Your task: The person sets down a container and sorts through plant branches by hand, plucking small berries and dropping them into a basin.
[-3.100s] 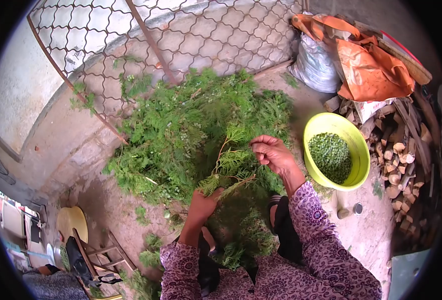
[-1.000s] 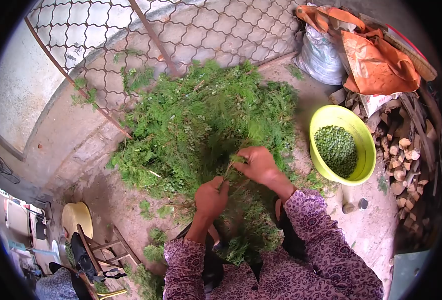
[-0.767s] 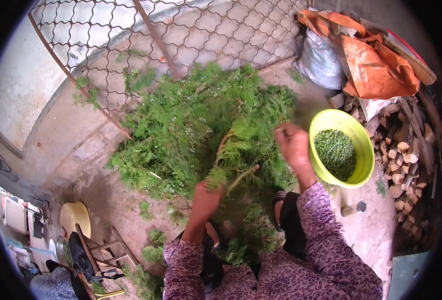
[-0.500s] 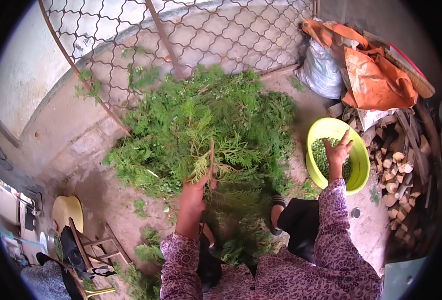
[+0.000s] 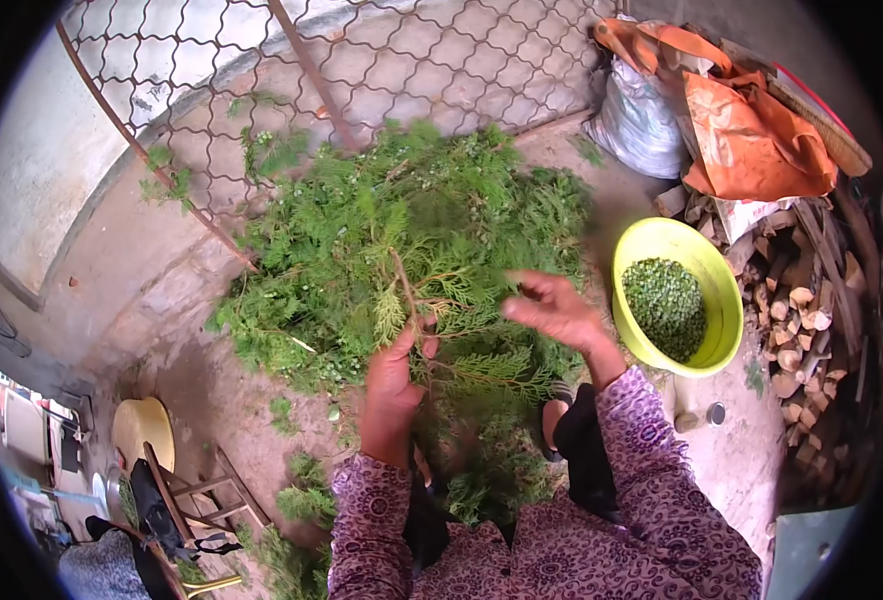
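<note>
At the lower left, a speckled cloth [image 5: 107, 567] is showing beside a wooden frame [image 5: 224, 505], and a round tan object [image 5: 144, 430] is resting above them in the view. A metal lattice [image 5: 307, 65] is extending across the top, with a few green fronds poking through its openings. The pile [image 5: 347, 250] of green branches is lying on the floor [image 5: 197, 385], close to the foot of the lattice.

The left hand [image 5: 392, 388] is holding the sprig [image 5: 405, 280] over the near side of the pile. Its fingers [image 5: 400, 347] are closing around the stem, and the flat green fronds are fanning outward above and to the right of the grip.

The right hand [image 5: 570, 318] is hovering to the right of the sprig, apart from the stem. Its fingers [image 5: 539, 284] are spreading, with the thumb standing away from the index finger; whether a small item is sitting in the palm, the view is not showing.

Farther right, a white sack [image 5: 642, 122] is standing above the yellow-green bowl [image 5: 726, 310], which is containing green berries [image 5: 665, 308]. A small can [image 5: 717, 413] is standing just below the bowl. An orange sack [image 5: 757, 135] is lying over the stacked firewood [image 5: 790, 358], and a bluish panel [image 5: 812, 550] is occupying the lower right corner
</note>
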{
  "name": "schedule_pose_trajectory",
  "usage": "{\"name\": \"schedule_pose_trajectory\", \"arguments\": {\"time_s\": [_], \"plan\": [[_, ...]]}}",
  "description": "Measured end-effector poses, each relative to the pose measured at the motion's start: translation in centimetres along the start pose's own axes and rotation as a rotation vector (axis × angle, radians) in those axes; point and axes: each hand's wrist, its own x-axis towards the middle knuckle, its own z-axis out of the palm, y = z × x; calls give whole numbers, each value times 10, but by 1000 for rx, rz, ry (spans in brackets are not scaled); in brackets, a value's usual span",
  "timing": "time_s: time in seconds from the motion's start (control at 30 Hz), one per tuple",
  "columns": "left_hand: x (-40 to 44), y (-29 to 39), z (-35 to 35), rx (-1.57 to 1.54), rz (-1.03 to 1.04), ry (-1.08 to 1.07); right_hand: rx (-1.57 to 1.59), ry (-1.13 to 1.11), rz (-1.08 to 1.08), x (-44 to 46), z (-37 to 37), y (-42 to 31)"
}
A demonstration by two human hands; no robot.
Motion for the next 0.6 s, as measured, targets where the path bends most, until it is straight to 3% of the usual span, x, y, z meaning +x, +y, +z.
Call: {"name": "schedule_pose_trajectory", "arguments": {"time_s": [0.07, 0.1, 0.13, 0.27, 0.4, 0.5, 0.6], "plan": [[1, -5, 5, -4, 4, -6, -17, -162, -12, 0, 14, -3], [0, -4, 9, -54, -32, -13, -222, -127, -17, -4, 19, -12], [1, -3, 10, -53, -36, -13, -220, -125, -14, -2, 21, -8], [10, -3, 11, -14, 4, 89, 44, -245, 25, 2, 21, 5], [9, 5, 3, -9, 95, 134, 129, -84, -82, 5, 7, 20], [11, 6, -14, -62, 49, 99, 386, 257, -225, 11, 2, 35], [6, 3, -8, -101, -40, -13, 217, 279, -424, -1, 20, 3]]}}
